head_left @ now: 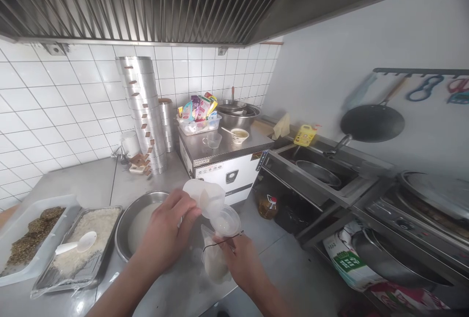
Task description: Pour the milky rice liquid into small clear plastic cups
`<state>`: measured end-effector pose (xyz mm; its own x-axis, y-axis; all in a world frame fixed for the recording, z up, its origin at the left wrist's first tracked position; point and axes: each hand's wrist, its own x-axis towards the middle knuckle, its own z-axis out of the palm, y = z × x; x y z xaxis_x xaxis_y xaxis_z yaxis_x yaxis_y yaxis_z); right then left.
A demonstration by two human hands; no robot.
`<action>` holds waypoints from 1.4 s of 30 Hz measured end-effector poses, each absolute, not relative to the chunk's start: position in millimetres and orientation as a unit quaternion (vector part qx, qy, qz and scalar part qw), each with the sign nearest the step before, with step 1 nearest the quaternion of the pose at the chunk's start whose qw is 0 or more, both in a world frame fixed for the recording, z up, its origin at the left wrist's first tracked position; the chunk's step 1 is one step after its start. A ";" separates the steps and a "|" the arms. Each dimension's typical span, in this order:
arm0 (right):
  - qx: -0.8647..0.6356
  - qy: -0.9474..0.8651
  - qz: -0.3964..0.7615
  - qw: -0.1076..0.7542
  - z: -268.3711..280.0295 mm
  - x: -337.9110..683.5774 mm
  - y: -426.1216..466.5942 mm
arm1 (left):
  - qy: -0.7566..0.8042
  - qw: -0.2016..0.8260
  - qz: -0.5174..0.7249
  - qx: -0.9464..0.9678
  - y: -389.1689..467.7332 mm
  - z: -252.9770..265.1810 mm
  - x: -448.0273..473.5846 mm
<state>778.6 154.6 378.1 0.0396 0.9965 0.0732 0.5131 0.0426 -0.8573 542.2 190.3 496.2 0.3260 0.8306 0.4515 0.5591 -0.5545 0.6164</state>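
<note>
Both hands meet just right of the round steel basin of pale liquid (141,221) on the steel bench (91,180). Left hand (166,234) is closed around a translucent plastic measuring cup (203,196), tipped so its mouth faces down toward a small clear plastic funnel-like ring (226,220). Right hand (244,263) pinches the top of a thin clear plastic bag (213,258) under that ring, holding the bag's mouth up; the bag hangs just off the bench edge, below and right of the basin, with a whitish filling showing inside.

Left of the basin lies a shallow metal tray of white rice (86,241) with a white plastic spoon (76,244) on it, and further left a white tray of dark dried leaves (27,239). Behind the basin stands a tall stack of shiny steel steamer rings (144,112).

By my reading, the step in hand is pouring from cup into bag — the filling stage. The next move likely calls for a steady tilt of the cup while the bag's mouth stays open and centred beneath it; a slack grip could let the bag sag and spill.
</note>
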 end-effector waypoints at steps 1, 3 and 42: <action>-0.613 -0.612 0.325 0.379 378.2 778.4 154.3 | 0.435 0.179 0.382 0.796 190.6 496.0 542.4; -0.610 -0.608 0.340 0.376 379.3 778.2 154.1 | 0.432 0.182 0.383 0.796 191.1 495.6 542.8; -0.626 -0.583 0.355 0.377 392.9 776.4 155.7 | 0.338 -0.027 0.358 0.870 186.4 520.3 543.1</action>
<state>776.4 155.7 392.9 0.0679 0.9977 -0.0057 0.4625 -0.0365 -0.8859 543.1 186.4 520.3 0.5146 0.5689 0.6415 0.6081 -0.7696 0.1947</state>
